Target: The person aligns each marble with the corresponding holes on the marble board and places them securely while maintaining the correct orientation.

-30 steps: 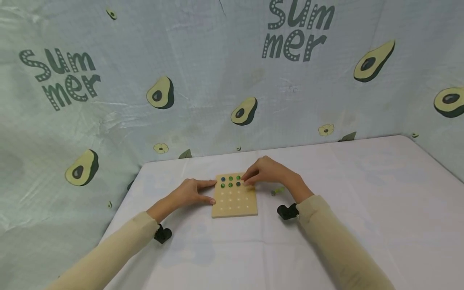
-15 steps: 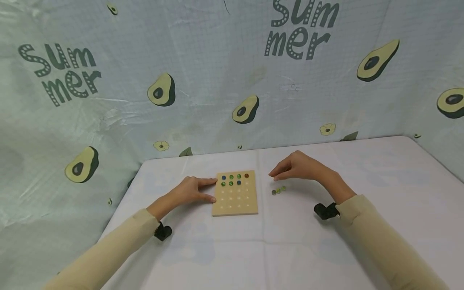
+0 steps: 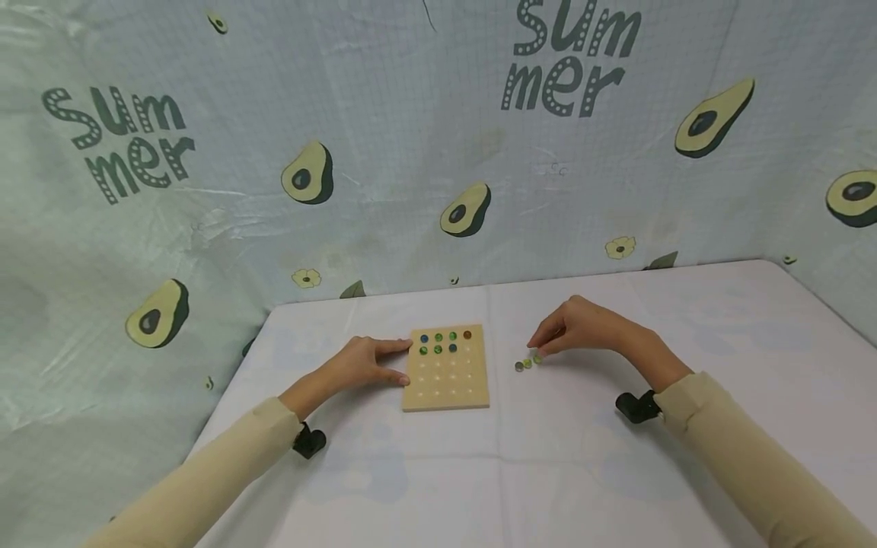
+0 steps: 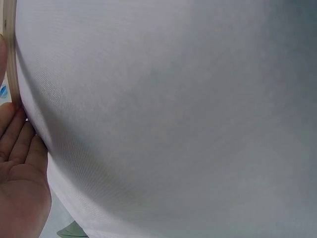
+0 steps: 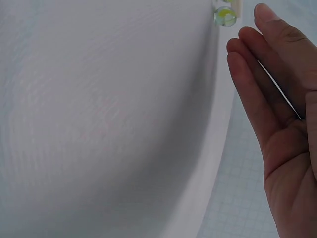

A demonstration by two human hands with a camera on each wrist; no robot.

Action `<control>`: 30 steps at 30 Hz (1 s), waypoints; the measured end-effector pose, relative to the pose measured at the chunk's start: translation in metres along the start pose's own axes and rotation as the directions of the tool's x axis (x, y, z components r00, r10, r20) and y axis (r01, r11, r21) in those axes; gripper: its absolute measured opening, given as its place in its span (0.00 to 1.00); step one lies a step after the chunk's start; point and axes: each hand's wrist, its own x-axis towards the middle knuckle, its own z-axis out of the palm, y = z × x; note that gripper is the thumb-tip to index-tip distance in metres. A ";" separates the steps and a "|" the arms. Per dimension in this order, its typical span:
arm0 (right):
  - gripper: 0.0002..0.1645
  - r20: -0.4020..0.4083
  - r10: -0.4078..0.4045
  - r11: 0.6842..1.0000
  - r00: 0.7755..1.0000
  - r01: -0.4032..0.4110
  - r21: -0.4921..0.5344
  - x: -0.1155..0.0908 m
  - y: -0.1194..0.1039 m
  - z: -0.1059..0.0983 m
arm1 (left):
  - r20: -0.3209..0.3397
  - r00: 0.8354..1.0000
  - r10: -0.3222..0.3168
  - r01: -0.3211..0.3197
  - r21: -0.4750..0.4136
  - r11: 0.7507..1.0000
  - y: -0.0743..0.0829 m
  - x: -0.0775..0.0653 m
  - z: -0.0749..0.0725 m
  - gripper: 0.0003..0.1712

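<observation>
A square wooden board (image 3: 445,380) with rows of small hollows lies on the table. Glass marbles, green, blue and one amber marble (image 3: 467,335), sit in its far two rows. My left hand (image 3: 356,364) rests at the board's left edge, thumb and fingers fairly straight against the side. Right of the board are three loose marbles, a greyish marble (image 3: 518,367) and two yellow-green ones. My right hand (image 3: 582,326) reaches over them, thumb and fingertips apart, right at the rightmost marble (image 3: 537,358). In the right wrist view a clear yellow-green marble (image 5: 226,16) shows beyond the fingertips.
A pale cloth covers the table (image 3: 438,487). Behind it hangs a fabric backdrop (image 3: 384,152) printed with avocados and lettering. Each wrist bears a small black camera, such as the right wrist's camera (image 3: 637,408).
My right hand has left the board's far right corner, uncovering the amber marble there. It has moved right and then lowered to the loose marbles. My left hand stays at the board.
</observation>
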 end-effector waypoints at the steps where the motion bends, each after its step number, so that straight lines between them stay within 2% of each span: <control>1: 0.12 0.003 -0.003 1.000 1.000 0.003 -0.010 -0.001 0.001 0.000 | 0.001 1.000 -0.001 0.001 -0.002 1.000 0.001 -0.001 0.000 0.46; 5: 0.11 0.013 -0.013 0.999 1.000 0.014 -0.044 -0.002 0.002 0.001 | 0.004 1.000 -0.007 0.007 0.002 1.000 0.001 -0.001 0.000 0.47; 12: 0.08 0.024 -0.087 0.983 0.996 0.089 -0.162 0.003 0.001 0.003 | 0.008 0.999 -0.038 0.038 0.007 0.999 0.002 0.000 0.000 0.48; 15: 0.07 0.036 -0.077 0.978 0.996 0.082 -0.189 0.004 0.000 0.005 | 0.013 0.999 -0.047 0.047 0.004 0.999 0.003 0.000 0.001 0.48; 30: 0.06 0.030 -0.113 0.970 0.993 0.117 -0.215 0.005 0.001 0.007 | 0.017 0.999 -0.035 0.035 0.005 0.999 0.003 -0.001 -0.001 0.47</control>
